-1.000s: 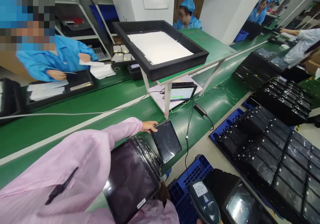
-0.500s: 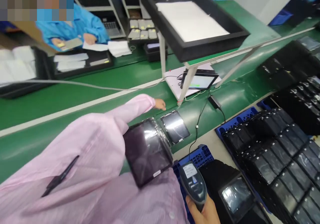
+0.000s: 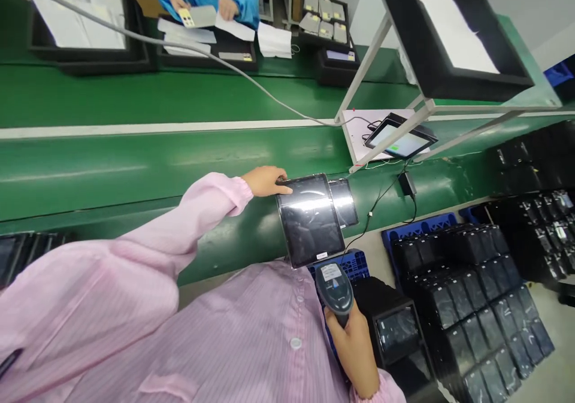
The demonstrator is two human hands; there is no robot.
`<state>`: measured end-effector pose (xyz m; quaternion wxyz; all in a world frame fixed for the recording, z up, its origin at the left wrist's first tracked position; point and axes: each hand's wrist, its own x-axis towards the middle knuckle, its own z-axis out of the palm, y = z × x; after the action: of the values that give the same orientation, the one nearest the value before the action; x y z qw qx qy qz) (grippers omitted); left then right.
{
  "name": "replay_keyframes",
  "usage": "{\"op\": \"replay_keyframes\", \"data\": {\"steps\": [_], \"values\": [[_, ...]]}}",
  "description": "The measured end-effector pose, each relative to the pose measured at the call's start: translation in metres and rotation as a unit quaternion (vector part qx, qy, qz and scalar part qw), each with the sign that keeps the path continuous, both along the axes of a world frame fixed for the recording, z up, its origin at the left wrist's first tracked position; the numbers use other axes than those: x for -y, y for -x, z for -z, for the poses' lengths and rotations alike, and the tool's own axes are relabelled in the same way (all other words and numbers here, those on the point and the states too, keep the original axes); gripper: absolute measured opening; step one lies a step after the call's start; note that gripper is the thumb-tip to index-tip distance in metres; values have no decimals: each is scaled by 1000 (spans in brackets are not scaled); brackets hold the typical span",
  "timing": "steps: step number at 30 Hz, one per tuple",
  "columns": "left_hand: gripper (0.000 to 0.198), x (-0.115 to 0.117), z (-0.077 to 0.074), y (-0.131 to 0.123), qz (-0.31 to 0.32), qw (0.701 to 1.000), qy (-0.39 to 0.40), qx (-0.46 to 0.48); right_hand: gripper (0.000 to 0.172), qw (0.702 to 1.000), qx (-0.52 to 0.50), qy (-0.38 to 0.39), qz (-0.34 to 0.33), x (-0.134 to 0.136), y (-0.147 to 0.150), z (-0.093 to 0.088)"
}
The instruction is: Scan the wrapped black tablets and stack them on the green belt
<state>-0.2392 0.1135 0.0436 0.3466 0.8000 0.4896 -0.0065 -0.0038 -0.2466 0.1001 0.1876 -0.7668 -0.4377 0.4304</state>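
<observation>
My left hand [image 3: 266, 181] pinches the upper left corner of a glossy black tablet screen [image 3: 309, 223], thumb on its face and the other fingers mostly hidden at the edge. The screen lies at the front edge of the green bench and bears a small white label low down. It partly covers a second, smaller-looking screen [image 3: 344, 202] behind its right side. My right hand [image 3: 357, 343] is wrapped around the handle of a dark grey barcode scanner [image 3: 335, 289], just below the labelled edge of the screen.
Wrapped black screens [image 3: 476, 295] fill the area at right, near a blue crate [image 3: 353, 264]. A lit tablet [image 3: 399, 139] stands under a white-legged stand [image 3: 417, 115] carrying a black tray [image 3: 453, 82]. Cables cross the bench [image 3: 171, 151]. Opposite, a person in blue handles papers.
My left hand, earlier apart from the large screen, now grips its corner. The view has turned to the right. The scanner stays in my right hand.
</observation>
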Motion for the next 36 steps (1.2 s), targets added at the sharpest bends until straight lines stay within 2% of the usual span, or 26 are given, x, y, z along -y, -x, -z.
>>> {"op": "replay_keyframes", "data": {"steps": [3, 7, 13, 17, 21, 24, 27, 30, 33, 36], "values": [[69, 0, 3, -1, -8, 1000, 9, 5, 32, 1000, 4, -6, 20, 2, 7, 0], [69, 0, 6, -3, -13, 1000, 16, 5, 34, 999, 8, -9, 34, 3, 11, 1], [66, 1, 9, -3, -85, 994, 43, 44, 37, 999, -2, -20, 44, 7, 13, 3], [68, 8, -3, -3, -121, 977, 119, 129, 36, 998, -12, -33, 54, 9, 10, 2], [69, 12, -24, -4, -143, 933, 258, 207, 39, 995, -20, -46, 88, 13, -4, -2], [65, 3, -37, -13, -157, 903, 329, 228, 45, 989, -21, -54, 139, 19, -19, -5], [64, -18, -42, -43, -150, 895, 343, 243, 49, 979, -10, -53, 194, 26, -37, -7], [67, -44, -37, -94, -124, 884, 364, 267, 50, 970, 2, -57, 234, 32, -55, -5], [73, -69, -15, -151, -92, 879, 369, 288, 50, 959, 2, -70, 275, 35, -70, 3], [77, -89, 23, -195, -73, 881, 377, 277, 52, 949, -22, -63, 308, 35, -83, 15]]}}
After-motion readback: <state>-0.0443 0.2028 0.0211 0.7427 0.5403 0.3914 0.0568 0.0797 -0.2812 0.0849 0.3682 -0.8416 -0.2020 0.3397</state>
